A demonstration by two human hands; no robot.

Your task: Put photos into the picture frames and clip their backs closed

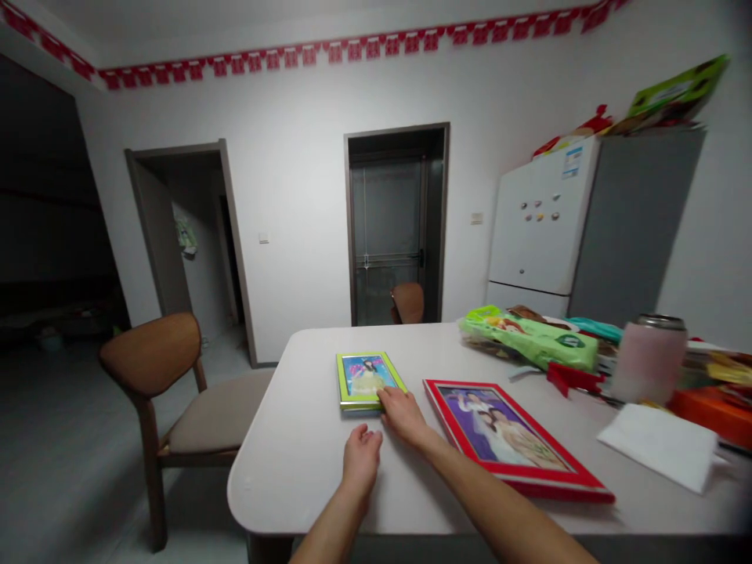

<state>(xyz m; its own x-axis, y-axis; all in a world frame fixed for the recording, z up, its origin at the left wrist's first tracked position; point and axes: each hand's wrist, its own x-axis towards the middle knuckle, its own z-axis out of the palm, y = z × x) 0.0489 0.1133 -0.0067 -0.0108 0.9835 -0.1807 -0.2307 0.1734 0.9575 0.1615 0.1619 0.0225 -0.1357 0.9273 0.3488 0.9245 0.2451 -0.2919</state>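
Note:
A small green-framed photo (367, 377) lies flat on the white table (294, 462). My right hand (403, 415) rests on its near right corner, fingers bent down onto the frame's edge. My left hand (361, 457) lies on the table just in front of that frame, fingers curled loosely, holding nothing that I can see. A larger red-framed photo (510, 439) lies flat to the right of my right forearm.
A green snack packet (529, 338), a pink flask (648, 360), a white paper napkin (661, 446) and orange and red items crowd the table's right side. A wooden chair (176, 392) stands left of the table. A white fridge (546, 227) is behind.

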